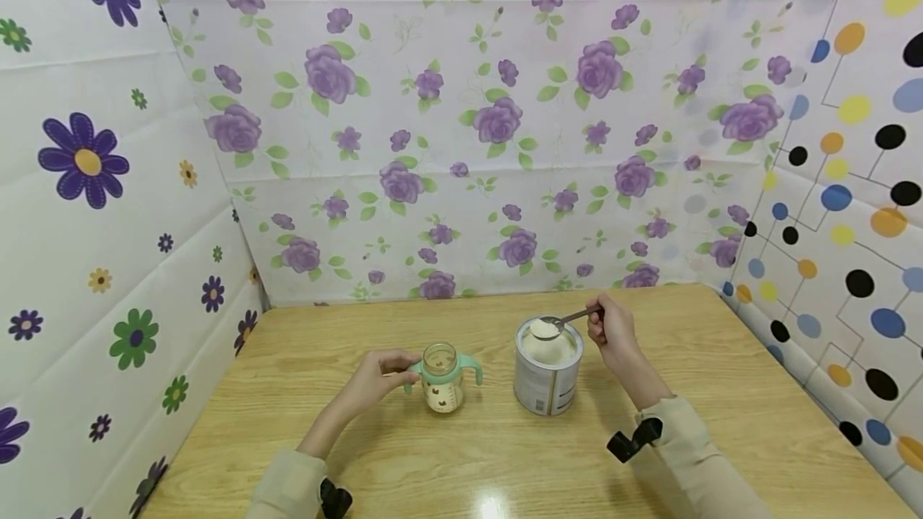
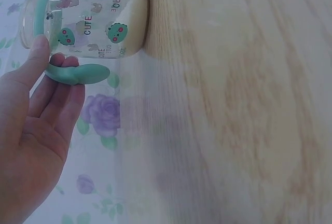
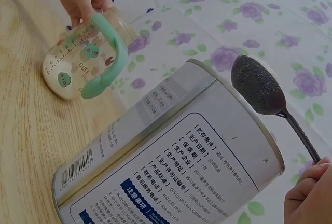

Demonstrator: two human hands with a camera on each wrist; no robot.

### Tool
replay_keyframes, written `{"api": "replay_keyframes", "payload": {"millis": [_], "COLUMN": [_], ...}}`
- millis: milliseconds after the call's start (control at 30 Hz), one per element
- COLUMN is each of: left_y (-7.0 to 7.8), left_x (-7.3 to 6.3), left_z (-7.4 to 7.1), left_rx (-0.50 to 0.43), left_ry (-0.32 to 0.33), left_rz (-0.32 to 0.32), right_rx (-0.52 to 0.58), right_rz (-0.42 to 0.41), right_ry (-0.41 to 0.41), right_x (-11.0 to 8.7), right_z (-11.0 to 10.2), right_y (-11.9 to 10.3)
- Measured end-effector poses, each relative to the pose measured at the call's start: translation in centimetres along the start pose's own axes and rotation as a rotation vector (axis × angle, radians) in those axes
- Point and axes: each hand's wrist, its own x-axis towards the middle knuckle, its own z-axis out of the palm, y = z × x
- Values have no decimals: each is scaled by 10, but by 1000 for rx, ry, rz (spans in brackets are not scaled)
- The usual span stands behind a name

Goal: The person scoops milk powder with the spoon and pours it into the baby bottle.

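My left hand (image 1: 385,375) pinches one green handle of a clear baby bottle (image 1: 443,397), which stands upright and uncapped on the table. In the left wrist view, pale powder lies in the bottom of the bottle (image 2: 136,22), and the thumb and fingers close on the handle (image 2: 78,73). To the right, my right hand (image 1: 614,331) grips a dark spoon (image 1: 577,315) by its handle. The spoon's bowl (image 3: 258,85) is just above the rim of an open milk powder can (image 1: 546,381), with pale powder heaped on it. More powder (image 1: 548,349) fills the can near its top.
The wooden table (image 1: 476,463) carries the bottle and can side by side, with a gap between them. A flowered cloth (image 1: 461,207) hangs behind the table. Patterned cloths stand at the left (image 1: 130,263) and right (image 1: 829,279).
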Motion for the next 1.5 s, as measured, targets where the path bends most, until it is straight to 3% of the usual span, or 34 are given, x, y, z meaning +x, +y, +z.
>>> {"api": "replay_keyframes", "payload": {"millis": [567,1500], "left_y": [2,0], "left_x": [1,0], "left_z": [-1,-1], "left_rx": [12,20], "left_ry": [12,12], "left_rz": [36,4], "right_rx": [31,36], "right_rz": [1,15], "right_ry": [-28,-42], "right_x": [-2,0], "right_z": [7,17], "right_y": [-8,-7]}}
